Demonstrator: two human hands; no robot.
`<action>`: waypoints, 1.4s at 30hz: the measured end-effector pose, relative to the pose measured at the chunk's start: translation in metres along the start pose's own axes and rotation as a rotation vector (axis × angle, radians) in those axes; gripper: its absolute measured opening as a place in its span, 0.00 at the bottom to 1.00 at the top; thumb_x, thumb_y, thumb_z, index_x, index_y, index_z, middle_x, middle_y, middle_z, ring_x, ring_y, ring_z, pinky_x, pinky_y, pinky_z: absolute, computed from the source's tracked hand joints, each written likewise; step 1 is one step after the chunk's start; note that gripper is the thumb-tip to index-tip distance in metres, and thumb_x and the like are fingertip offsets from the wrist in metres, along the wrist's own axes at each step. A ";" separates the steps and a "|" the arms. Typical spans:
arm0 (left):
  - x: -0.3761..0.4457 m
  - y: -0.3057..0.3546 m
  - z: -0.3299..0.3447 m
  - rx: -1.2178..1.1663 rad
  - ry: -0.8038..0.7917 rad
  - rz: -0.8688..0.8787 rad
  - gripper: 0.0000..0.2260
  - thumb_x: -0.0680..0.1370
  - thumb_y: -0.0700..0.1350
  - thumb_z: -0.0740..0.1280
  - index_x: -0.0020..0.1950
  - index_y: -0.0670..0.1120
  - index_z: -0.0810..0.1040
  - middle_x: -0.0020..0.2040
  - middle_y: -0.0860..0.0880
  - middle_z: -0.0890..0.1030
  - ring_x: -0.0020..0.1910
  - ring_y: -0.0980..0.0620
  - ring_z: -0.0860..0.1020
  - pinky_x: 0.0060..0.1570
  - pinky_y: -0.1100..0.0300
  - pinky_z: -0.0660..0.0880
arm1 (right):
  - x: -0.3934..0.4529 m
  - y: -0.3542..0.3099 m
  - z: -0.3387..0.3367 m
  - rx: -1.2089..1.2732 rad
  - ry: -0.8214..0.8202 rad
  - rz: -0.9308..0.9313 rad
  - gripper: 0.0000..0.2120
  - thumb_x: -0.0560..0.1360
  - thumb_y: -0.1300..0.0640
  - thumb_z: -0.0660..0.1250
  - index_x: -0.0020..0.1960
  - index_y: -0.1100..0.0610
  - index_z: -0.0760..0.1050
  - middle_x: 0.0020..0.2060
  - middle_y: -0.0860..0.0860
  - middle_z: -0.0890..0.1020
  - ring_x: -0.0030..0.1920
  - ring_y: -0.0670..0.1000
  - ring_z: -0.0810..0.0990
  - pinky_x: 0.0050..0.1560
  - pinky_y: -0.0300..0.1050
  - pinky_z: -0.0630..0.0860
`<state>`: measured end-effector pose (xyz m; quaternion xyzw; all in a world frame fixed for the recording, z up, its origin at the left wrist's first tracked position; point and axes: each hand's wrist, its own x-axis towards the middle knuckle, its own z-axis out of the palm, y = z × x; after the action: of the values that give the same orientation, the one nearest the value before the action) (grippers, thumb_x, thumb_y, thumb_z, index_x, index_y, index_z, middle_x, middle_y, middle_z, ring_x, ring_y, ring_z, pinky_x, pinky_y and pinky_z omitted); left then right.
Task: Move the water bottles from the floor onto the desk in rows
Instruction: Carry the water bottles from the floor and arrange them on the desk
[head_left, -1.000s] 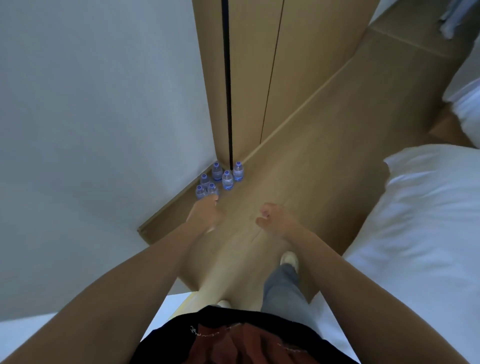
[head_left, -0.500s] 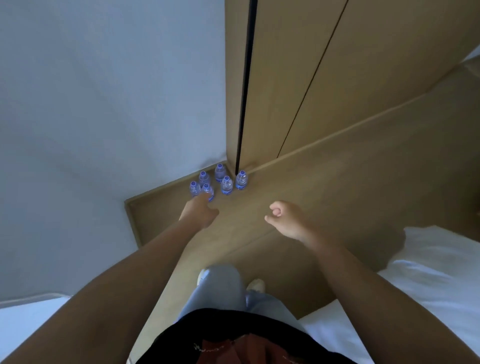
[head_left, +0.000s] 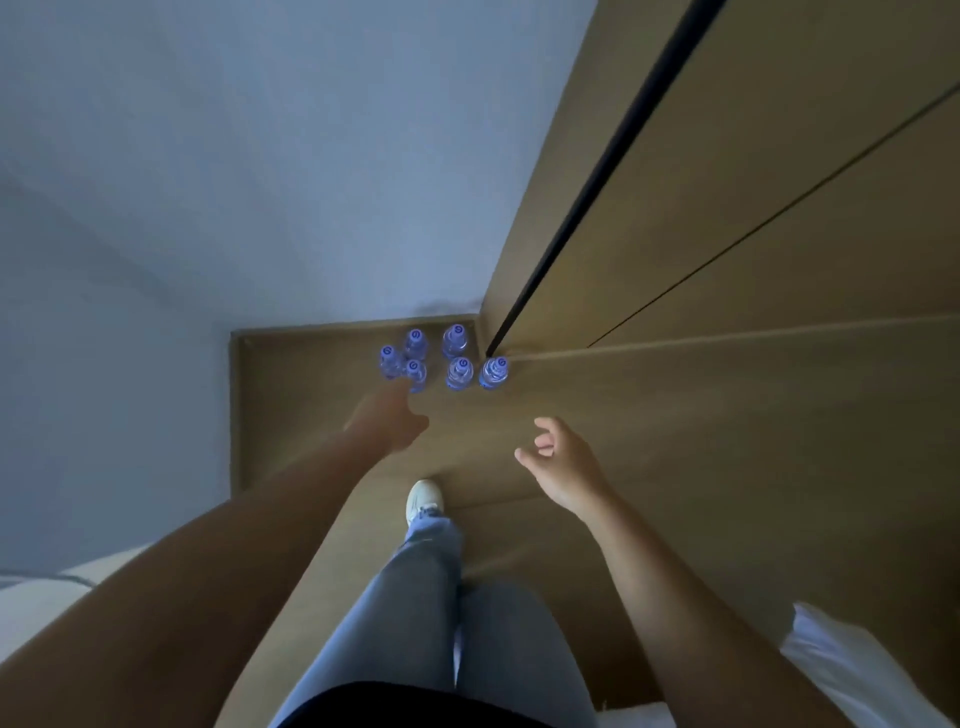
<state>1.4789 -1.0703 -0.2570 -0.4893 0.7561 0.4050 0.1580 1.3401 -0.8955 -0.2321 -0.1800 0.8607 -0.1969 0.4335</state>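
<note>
I've got one view only, a wide-angle camera worn on the head, looking steeply down past both outstretched arms to the brown wooden floor (head_left: 675, 441), far below, where the pale wall (head_left: 260, 182) meets the corner.

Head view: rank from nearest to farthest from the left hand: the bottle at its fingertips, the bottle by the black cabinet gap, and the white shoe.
From the left hand:
1. Bottle at its fingertips, just ahead of the fingers, in the left cluster.
2. White shoe, below the hand, toward the person.
3. Bottle by the black gap, far right of the group.
The last two are fairly close in this view.
</note>
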 end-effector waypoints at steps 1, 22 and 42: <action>0.009 0.003 0.001 -0.007 -0.002 -0.006 0.24 0.73 0.44 0.68 0.68 0.42 0.69 0.64 0.42 0.75 0.62 0.43 0.74 0.60 0.55 0.69 | 0.011 -0.001 -0.002 0.004 0.000 0.005 0.26 0.75 0.53 0.67 0.70 0.56 0.65 0.63 0.55 0.75 0.61 0.51 0.75 0.56 0.41 0.70; 0.265 -0.064 0.201 -0.189 -0.067 -0.244 0.31 0.73 0.47 0.70 0.73 0.45 0.62 0.71 0.46 0.67 0.69 0.47 0.67 0.66 0.56 0.64 | 0.327 0.119 0.111 -0.134 -0.163 -0.007 0.31 0.73 0.54 0.70 0.72 0.55 0.62 0.66 0.52 0.69 0.64 0.50 0.71 0.59 0.38 0.66; 0.416 -0.109 0.292 -0.227 0.031 -0.049 0.40 0.67 0.44 0.75 0.74 0.52 0.57 0.72 0.51 0.65 0.68 0.48 0.67 0.59 0.59 0.65 | 0.510 0.192 0.151 -0.077 -0.064 -0.158 0.43 0.61 0.57 0.80 0.69 0.49 0.61 0.63 0.46 0.69 0.61 0.46 0.71 0.57 0.40 0.68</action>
<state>1.3313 -1.1221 -0.7528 -0.5284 0.6956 0.4765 0.0997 1.1513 -1.0037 -0.7545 -0.2703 0.8365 -0.1913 0.4365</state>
